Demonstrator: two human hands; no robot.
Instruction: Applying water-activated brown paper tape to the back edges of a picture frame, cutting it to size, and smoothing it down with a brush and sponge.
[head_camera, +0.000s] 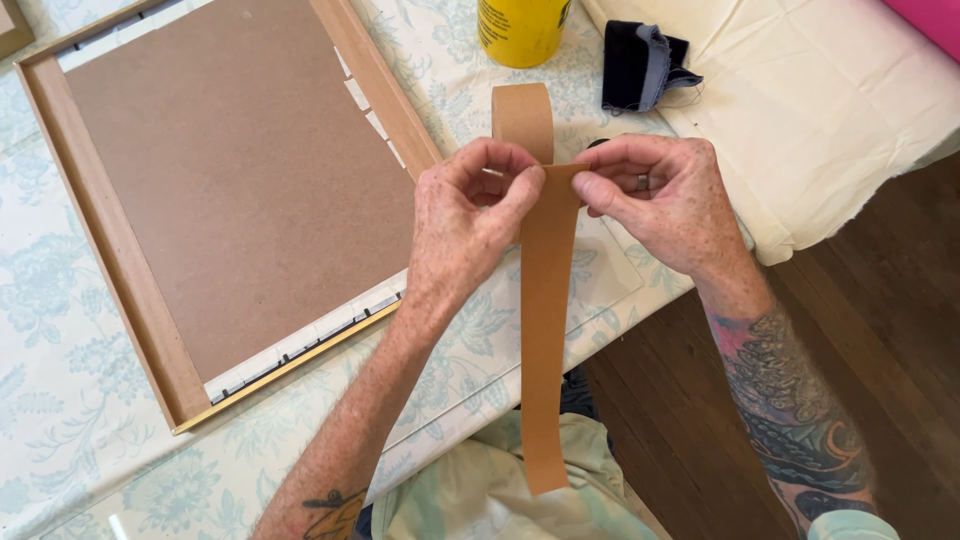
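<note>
A yellow container (520, 30) with a dark label stands on the tabletop (60, 400) just beyond my hands. My left fingers (470, 205) and right fingers (655, 195) pinch a brown paper tape strip (545, 330), plain, hanging down right of the backing-up picture frame (130, 300).

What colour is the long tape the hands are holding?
Light brown, like cardboard. The tape strip shows best in the head view.
</note>
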